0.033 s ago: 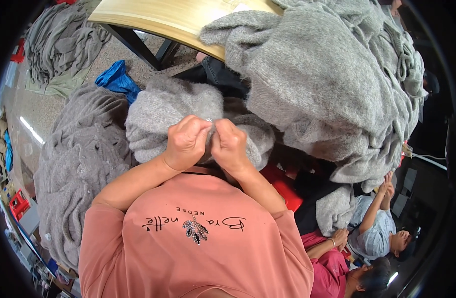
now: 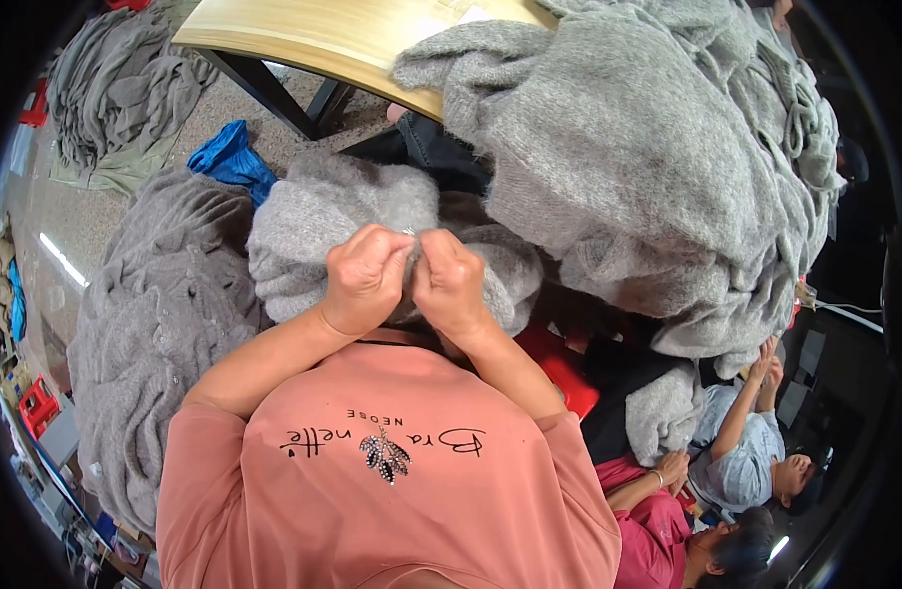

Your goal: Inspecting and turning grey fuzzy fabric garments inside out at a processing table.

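My left hand point(image 2: 361, 280) and my right hand point(image 2: 448, 280) are both closed in a pinch, fingertips almost meeting in front of my chest. A tiny shiny piece point(image 2: 408, 232) shows at the fingertips, too small to name. Just beyond and beneath them, a fuzzy light grey knit garment point(image 2: 309, 231) lies bunched in my lap. What each pinch holds is hidden by the fingers.
A large pile of grey knits point(image 2: 628, 147) overhangs the wooden table point(image 2: 274, 25). More grey knits are heaped on the left point(image 2: 166, 324), near a blue cloth point(image 2: 232, 162). Red plastic point(image 2: 566, 378) shows by my right elbow. Two people sit at lower right.
Both hands have shifted very slightly to the left, still pinched together. The garments around them look unchanged.
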A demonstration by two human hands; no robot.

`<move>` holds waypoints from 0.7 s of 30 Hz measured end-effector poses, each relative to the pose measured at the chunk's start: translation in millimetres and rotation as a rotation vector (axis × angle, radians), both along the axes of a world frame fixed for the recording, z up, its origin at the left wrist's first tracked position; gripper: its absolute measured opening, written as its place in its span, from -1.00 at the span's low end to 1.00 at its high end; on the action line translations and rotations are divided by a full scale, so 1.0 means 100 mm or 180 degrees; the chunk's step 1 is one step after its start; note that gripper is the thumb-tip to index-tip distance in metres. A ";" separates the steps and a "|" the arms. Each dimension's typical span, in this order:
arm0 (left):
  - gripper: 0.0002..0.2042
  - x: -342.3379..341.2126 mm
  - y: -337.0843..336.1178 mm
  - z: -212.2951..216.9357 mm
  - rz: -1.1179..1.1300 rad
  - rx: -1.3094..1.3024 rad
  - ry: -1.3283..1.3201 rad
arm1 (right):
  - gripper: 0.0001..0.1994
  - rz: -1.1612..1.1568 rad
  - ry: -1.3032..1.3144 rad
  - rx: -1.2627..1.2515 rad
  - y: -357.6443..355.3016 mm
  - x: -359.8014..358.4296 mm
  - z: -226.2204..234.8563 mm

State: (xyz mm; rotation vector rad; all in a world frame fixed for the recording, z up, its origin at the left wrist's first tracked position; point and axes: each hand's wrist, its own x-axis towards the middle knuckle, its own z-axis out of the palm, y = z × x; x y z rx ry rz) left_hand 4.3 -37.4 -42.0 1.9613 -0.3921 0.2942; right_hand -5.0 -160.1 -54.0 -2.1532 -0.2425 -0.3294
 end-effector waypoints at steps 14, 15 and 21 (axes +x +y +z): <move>-0.95 -0.02 0.03 -0.04 -0.0046 -0.0714 0.1292 | -0.87 0.0273 -0.0957 -0.0758 -0.20 -0.05 0.01; -0.96 0.00 0.04 -0.03 -0.0246 -0.0385 0.1205 | -0.87 0.0316 -0.0889 -0.0775 -0.23 -0.07 0.00; -0.93 -0.01 0.02 0.06 -0.0580 0.0169 0.0748 | -0.85 0.0220 -0.0811 -0.0664 -0.21 -0.12 0.00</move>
